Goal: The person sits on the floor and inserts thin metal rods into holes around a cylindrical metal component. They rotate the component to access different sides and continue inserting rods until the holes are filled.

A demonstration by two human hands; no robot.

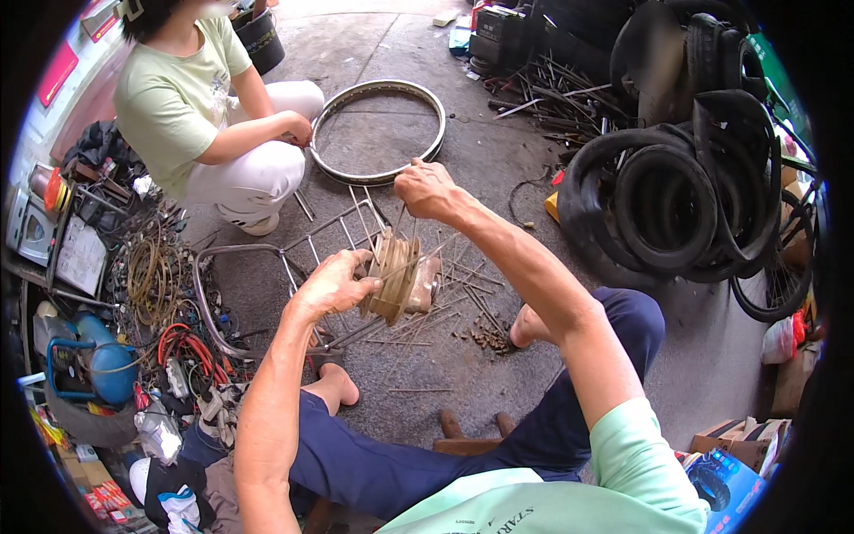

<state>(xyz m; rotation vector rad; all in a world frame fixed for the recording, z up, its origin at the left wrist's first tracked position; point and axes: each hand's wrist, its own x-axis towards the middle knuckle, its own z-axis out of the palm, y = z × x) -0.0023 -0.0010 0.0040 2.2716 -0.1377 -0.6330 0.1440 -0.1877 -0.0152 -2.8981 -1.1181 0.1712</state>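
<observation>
A dusty metal wheel hub (389, 278) with several thin spokes in it is held off the floor in front of me. My left hand (331, 287) is closed around its left side, thumb and fingers on the flange. Above the hub, my right hand (425, 190) is closed in a pinch on a thin spoke (399, 219) that runs down toward the hub. Loose spokes (467, 283) lie scattered on the floor below, beside a small pile of brownish metal bits (486, 337). A bare wheel rim (378, 86) lies beyond my right hand.
A crouching person (191, 116) has a hand at the rim's left edge. A metal rack frame (203, 294) lies under the hub's left side. Old tyres (663, 209) and metal rods (565, 98) are heaped at right. Wires and tools (151, 276) crowd the left.
</observation>
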